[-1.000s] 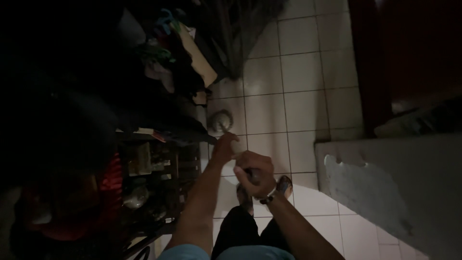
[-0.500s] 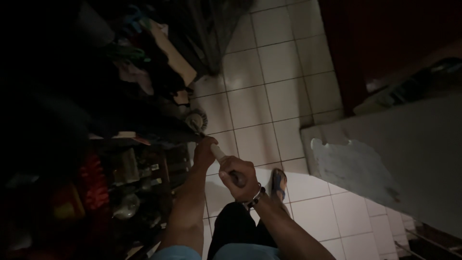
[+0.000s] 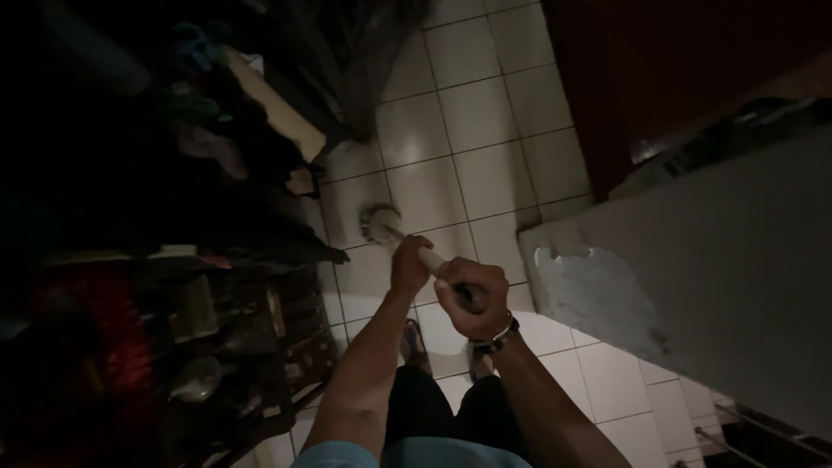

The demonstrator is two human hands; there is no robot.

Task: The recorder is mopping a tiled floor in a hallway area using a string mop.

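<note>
I look down at a dim, white-tiled floor (image 3: 485, 173). Both hands grip one long-handled brush. My left hand (image 3: 411, 264) wraps the pale handle (image 3: 431, 259) lower down, nearer the head. My right hand (image 3: 472, 298), with a bead bracelet on its wrist, closes around the upper dark end of the handle. The round bristled brush head (image 3: 380, 223) rests on the tiles beside the foot of a dark cluttered shelf. My feet in sandals (image 3: 414, 340) stand just below the hands.
A dark shelf unit (image 3: 225, 303) packed with bottles and small items fills the left side. A grey block with a chipped corner (image 3: 693, 260) stands at the right. A dark red door (image 3: 676, 69) is at the upper right. A cardboard piece (image 3: 277, 108) leans at upper left.
The brush head has slid right along the tiles, away from the shelf foot, and both hands have shifted right with the handle. The view has swung slightly.
</note>
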